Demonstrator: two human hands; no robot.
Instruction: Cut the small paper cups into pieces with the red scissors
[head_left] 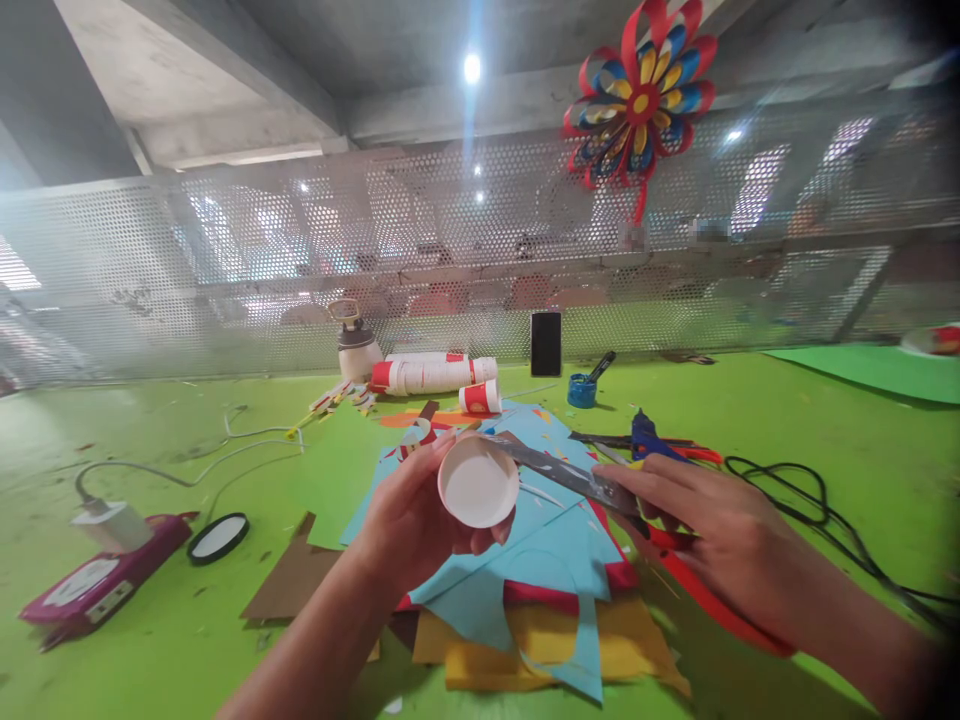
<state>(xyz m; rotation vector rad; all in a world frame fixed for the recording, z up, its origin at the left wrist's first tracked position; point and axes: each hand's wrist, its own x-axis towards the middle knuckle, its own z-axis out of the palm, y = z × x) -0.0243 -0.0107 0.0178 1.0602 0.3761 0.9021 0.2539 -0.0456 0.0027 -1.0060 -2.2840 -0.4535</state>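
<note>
My left hand point(401, 515) is wrapped round a small paper cup point(478, 485), whose round white end faces me. Strips of cut cup wall point(418, 437) stick out behind my left fingers. In my right hand point(724, 525) is a pair of scissors point(559, 470) with red handles, gripped across the blades near the pivot. The blades point left, and their tips reach the upper right edge of the cup; I cannot tell if they touch it. Beneath both hands lie light blue paper sheets point(469, 600), over yellow point(487, 665) and brown pieces point(289, 585).
A stack of paper cups point(435, 376), a single red cup point(480, 397), a spray bottle point(356, 345), a phone point(546, 344) and a blue jar point(581, 390) stand behind. A glue gun point(651, 438) with black cable lies right; a power strip point(105, 580) sits left.
</note>
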